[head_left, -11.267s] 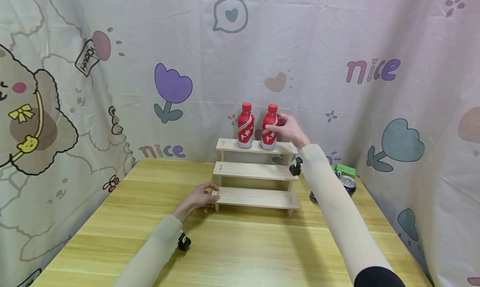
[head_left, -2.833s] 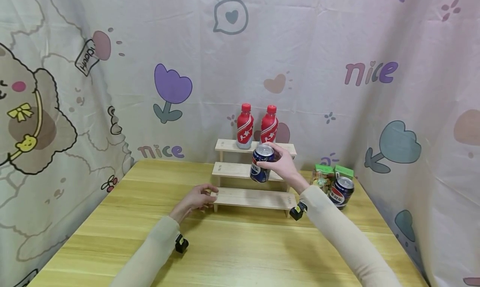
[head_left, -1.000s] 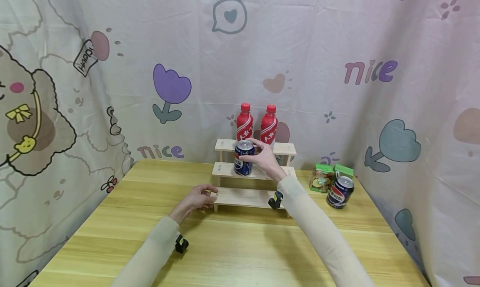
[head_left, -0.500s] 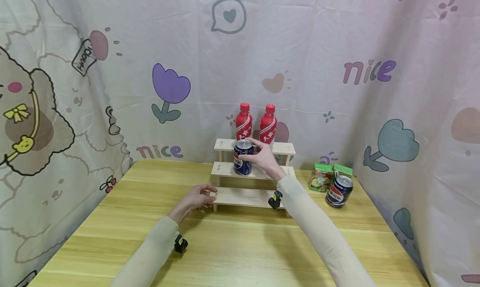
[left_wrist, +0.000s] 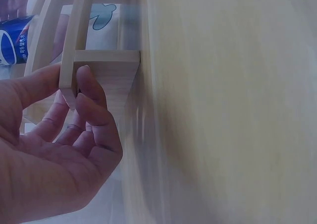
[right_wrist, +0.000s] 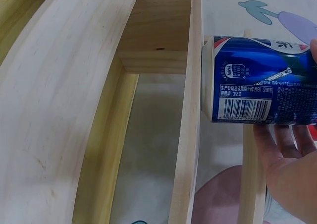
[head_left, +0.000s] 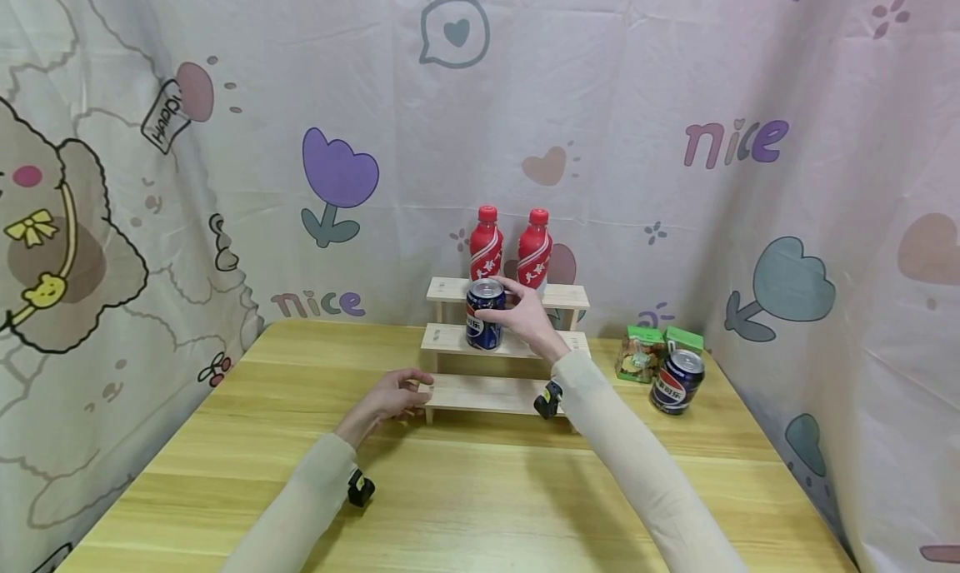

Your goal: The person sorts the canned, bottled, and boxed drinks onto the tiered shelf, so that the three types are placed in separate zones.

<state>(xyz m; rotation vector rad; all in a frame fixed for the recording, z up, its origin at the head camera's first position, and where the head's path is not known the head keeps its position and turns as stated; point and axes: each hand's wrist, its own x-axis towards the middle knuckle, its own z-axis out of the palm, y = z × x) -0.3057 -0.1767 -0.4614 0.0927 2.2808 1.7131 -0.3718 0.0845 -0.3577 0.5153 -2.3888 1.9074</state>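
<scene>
A three-tier wooden display rack (head_left: 487, 392) stands on the table. My left hand (head_left: 390, 398) pinches the left end of its lowest tier; in the left wrist view the thumb and fingers of the left hand (left_wrist: 64, 149) close on that board from both faces. On the middle tier, toward its left, is an upright blue soda can (head_left: 483, 327). My right hand (head_left: 528, 319) grips this can from the right side. The right wrist view has the can's base (right_wrist: 208, 80) at the tier's edge, with the fingers of the right hand (right_wrist: 292, 169) around the can.
Two red bottles, a left bottle (head_left: 486, 244) and a right bottle (head_left: 535, 248), stand on the top tier behind the can. To the right on the table (head_left: 450, 506) are a second blue can (head_left: 677, 381) and two green-topped cartons (head_left: 640, 356). A patterned curtain (head_left: 420, 140) hangs behind.
My right hand has left the right bottle on the top tier and carried a can leftward to the middle tier. Over the last second it has hardly moved. The left hand stays put.
</scene>
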